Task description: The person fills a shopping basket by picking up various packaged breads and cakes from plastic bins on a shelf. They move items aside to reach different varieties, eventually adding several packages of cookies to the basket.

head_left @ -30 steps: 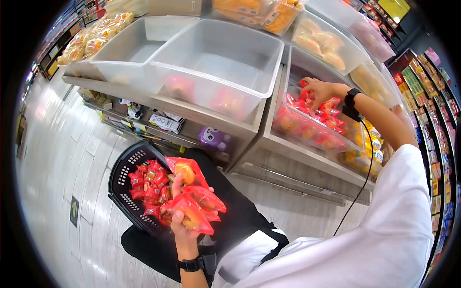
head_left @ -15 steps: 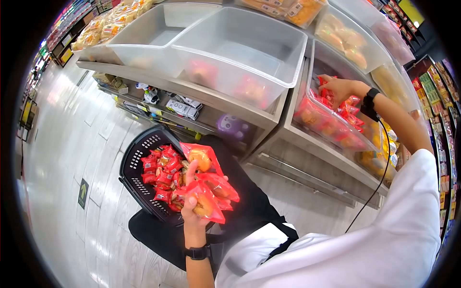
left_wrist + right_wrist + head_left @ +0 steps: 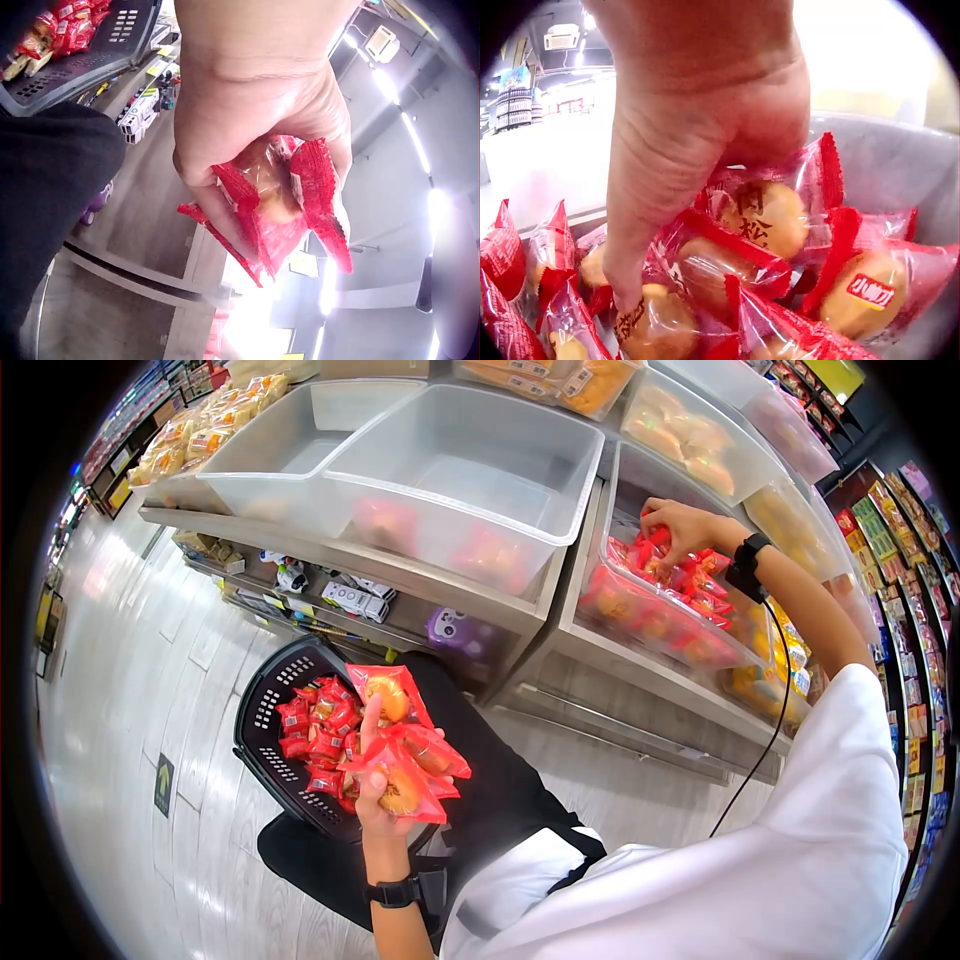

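Note:
Several red-edged clear packets with round pastries (image 3: 402, 792) are in my left hand (image 3: 378, 810), beside the basket's right side. The left wrist view shows my left hand (image 3: 255, 105) with thumb and fingers curled round the packets (image 3: 274, 199). My right hand (image 3: 685, 528) reaches down into the right-hand clear bin (image 3: 612, 490), among similar red packets (image 3: 708, 600). In the right wrist view, the thumb of my right hand (image 3: 697, 142) lies against one packet (image 3: 660, 322), and another packet (image 3: 769, 217) sits under the palm; the other fingertips are hidden.
A black basket (image 3: 262, 710) holding small red packets stands by the person's dark-clad leg (image 3: 480, 760). Two large clear bins (image 3: 470, 460) (image 3: 270, 435) rest on the shelf, with toys (image 3: 355, 600) below. A cable (image 3: 752, 770) hangs from the right wrist.
The head view has shifted slightly. My right hand remains in the bin, its fingers slightly shifted among the packets; my left hand keeps its hold on the packets.

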`<state>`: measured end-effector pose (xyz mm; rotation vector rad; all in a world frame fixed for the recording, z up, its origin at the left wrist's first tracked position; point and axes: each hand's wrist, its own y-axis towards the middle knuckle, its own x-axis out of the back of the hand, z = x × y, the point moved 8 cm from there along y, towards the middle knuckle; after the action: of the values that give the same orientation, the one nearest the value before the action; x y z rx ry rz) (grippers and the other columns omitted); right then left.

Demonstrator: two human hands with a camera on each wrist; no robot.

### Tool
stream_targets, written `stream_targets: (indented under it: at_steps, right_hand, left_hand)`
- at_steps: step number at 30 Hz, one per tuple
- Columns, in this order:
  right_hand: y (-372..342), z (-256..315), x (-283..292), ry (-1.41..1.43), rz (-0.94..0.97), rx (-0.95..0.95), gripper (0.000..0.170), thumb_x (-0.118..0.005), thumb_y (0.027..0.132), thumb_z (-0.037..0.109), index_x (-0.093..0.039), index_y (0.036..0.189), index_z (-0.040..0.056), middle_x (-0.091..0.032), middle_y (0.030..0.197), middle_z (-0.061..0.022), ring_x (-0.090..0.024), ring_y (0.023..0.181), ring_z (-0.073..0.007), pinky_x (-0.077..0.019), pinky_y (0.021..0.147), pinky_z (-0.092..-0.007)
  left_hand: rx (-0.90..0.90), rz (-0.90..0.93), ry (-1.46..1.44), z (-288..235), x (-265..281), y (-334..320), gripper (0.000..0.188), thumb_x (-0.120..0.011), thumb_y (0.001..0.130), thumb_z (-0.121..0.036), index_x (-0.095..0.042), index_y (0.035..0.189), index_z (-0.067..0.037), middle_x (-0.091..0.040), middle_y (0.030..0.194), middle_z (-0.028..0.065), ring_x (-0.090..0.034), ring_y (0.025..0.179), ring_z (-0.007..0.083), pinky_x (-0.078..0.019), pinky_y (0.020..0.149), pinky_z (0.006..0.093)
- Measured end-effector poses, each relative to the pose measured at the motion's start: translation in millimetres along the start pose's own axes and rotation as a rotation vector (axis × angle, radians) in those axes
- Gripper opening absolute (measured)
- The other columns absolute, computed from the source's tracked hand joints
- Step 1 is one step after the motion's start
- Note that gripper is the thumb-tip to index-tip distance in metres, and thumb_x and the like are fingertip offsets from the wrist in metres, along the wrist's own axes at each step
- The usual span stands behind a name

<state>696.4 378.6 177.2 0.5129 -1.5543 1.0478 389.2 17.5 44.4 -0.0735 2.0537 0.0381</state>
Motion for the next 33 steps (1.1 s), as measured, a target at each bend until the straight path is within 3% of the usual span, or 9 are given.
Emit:
stream_targets:
  at_steps: [5,9,12,14,18,20,28,32,33]
  right_hand:
    - [3,2,-14,-0.005,0.045,0.093,0.067,-0.086,0.057,0.04,-0.065,0.114,0.0107,-0.05,0.118,-0.0196,-0.047,0.114,-0.038,-0.0408,0.097,-0.0444]
    - [21,-25,-45,0.092,0.182,0.123,0.062,-0.085,0.052,0.037,-0.066,0.106,0.0113,-0.055,0.123,-0.0162,-0.022,0.136,-0.0454,-0.0123,0.115,-0.055]
    - [17,-23,-48,0.09,0.215,0.006,0.075,-0.083,0.056,0.028,-0.059,0.124,0.0068,-0.02,0.151,-0.0252,-0.026,0.139,-0.0409,-0.0231,0.115,-0.0415]
    - [16,-17,-47,0.125,0.157,0.005,0.071,-0.081,0.061,0.029,-0.058,0.125,0.0065,-0.026,0.148,-0.0241,-0.028,0.137,-0.0406,-0.0231,0.115,-0.0422]
    - [21,7,-38,0.137,0.133,0.137,0.048,-0.076,0.066,0.025,-0.065,0.108,0.0034,-0.051,0.12,-0.0186,-0.046,0.114,-0.0358,-0.0354,0.102,-0.0423]
    - [20,1,-32,0.119,0.129,0.11,0.046,-0.076,0.065,0.025,-0.066,0.103,0.0023,-0.053,0.114,-0.0173,-0.049,0.108,-0.0345,-0.0378,0.098,-0.0408]
    - [4,-21,-5,0.093,-0.047,0.005,0.037,-0.078,0.058,0.021,-0.061,0.082,-0.0013,-0.052,0.098,-0.0143,-0.054,0.092,-0.0315,-0.0438,0.083,-0.0352]
    - [3,-39,12,0.031,-0.078,-0.033,0.044,-0.079,0.061,0.024,-0.06,0.093,0.0011,-0.053,0.102,-0.0147,-0.054,0.098,-0.0317,-0.0436,0.088,-0.0362]
    - [-12,-70,20,0.057,-0.301,0.138,0.051,-0.081,0.066,0.029,-0.057,0.104,0.0044,-0.053,0.104,-0.0139,-0.054,0.099,-0.0306,-0.0437,0.089,-0.0383]
  left_hand:
    - [0.003,-0.088,-0.009,1,27,-16,0.085,-0.063,0.083,-0.03,-0.016,0.153,-0.02,-0.046,0.135,0.0235,-0.048,0.123,0.0428,-0.0518,0.091,0.0532]
    - [-0.067,-0.106,0.06,-24,28,-24,0.079,-0.067,0.081,-0.02,-0.027,0.149,-0.01,-0.047,0.135,0.0096,-0.054,0.116,0.0191,-0.0487,0.095,0.034]
    - [-0.155,-0.175,0.124,-39,68,-34,0.076,-0.069,0.081,-0.021,-0.033,0.147,-0.011,-0.047,0.134,0.0055,-0.054,0.112,0.0134,-0.0482,0.094,0.0296]
    - [-0.195,-0.269,0.125,-55,102,-56,0.076,-0.065,0.085,-0.021,-0.027,0.148,-0.008,-0.051,0.13,0.014,-0.055,0.116,0.0222,-0.0468,0.098,0.0357]
    - [-0.201,-0.544,0.149,-92,168,-91,0.066,-0.065,0.087,-0.022,-0.036,0.145,-0.013,-0.058,0.12,0.006,-0.06,0.103,0.0157,-0.0522,0.089,0.0345]
    - [-0.197,-0.722,0.018,-98,217,-108,0.047,-0.064,0.089,-0.027,-0.049,0.13,-0.007,-0.061,0.117,0.0089,-0.062,0.104,0.0215,-0.0522,0.091,0.0386]
    - [-0.27,-0.659,-0.061,-96,242,-125,0.049,-0.06,0.092,-0.032,-0.046,0.132,-0.007,-0.059,0.126,0.0106,-0.059,0.113,0.0264,-0.0494,0.096,0.0449]
    - [-0.233,-0.676,-0.125,-83,251,-130,0.049,-0.058,0.093,-0.03,-0.045,0.133,-0.005,-0.056,0.129,0.0138,-0.058,0.115,0.0293,-0.0483,0.098,0.0461]
    - [-0.227,-0.662,-0.117,-80,251,-130,0.048,-0.058,0.092,-0.029,-0.046,0.132,-0.004,-0.057,0.127,0.0142,-0.058,0.114,0.0294,-0.0483,0.098,0.0461]
